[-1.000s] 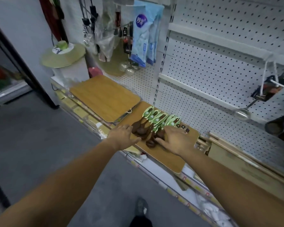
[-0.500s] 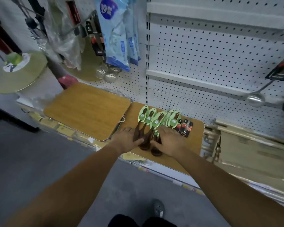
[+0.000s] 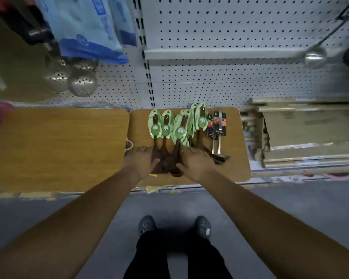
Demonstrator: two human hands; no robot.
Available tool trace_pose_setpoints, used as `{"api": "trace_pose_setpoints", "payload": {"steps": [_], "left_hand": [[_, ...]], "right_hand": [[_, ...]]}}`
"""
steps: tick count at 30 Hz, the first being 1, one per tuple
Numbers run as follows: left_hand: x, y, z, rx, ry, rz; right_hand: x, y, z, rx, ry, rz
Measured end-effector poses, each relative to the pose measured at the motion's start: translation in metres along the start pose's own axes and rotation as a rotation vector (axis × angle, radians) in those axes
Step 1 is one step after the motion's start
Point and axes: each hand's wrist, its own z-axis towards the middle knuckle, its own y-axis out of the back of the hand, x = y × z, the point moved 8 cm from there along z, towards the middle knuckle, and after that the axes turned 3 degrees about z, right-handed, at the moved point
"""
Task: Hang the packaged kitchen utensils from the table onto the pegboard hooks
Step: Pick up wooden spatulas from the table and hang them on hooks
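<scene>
Far left, the perforated skimmers and blue packets hang where they did a second ago. Only the view has swung round to face the shelf squarely.

The left hand has slid inward across the tabletop. It now presses against the left side of the dark bowls, its fingers fairly straight and close together.

Between the hands lie the wooden spoons on their green cards. They are drawn closer into a fan than before, bowls bunched at the near edge and card ends pointing at the pegboard.

The right hand has closed in from the other side. Its fingers lie together over the bowls and the thumb tucks toward the near end. Whether it has curled round a handle I cannot tell.

Just right of it the metal utensils on dark cards lie untouched, and a ladle hangs further right.

The narrowing gap suggests the spoons are being gathered for a lift. Nothing has left the tabletop, so hanging has not begun.
</scene>
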Motion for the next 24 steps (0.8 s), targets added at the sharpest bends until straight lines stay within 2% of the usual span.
{"api": "trace_pose_setpoints", "payload": {"steps": [10, 18, 24], "left_hand": [[0.041, -0.067, 0.074, -0.008, 0.085, -0.17], [0.049, -0.114, 0.129, -0.019, 0.245, -0.506], [0.055, -0.125, 0.143, -0.048, 0.37, -0.733]], "right_hand": [[0.016, -0.055, 0.099, 0.025, -0.093, 0.11], [0.003, -0.091, 0.175, 0.02, -0.303, 0.364], [-0.005, -0.111, 0.201, 0.028, -0.403, 0.405]]}}
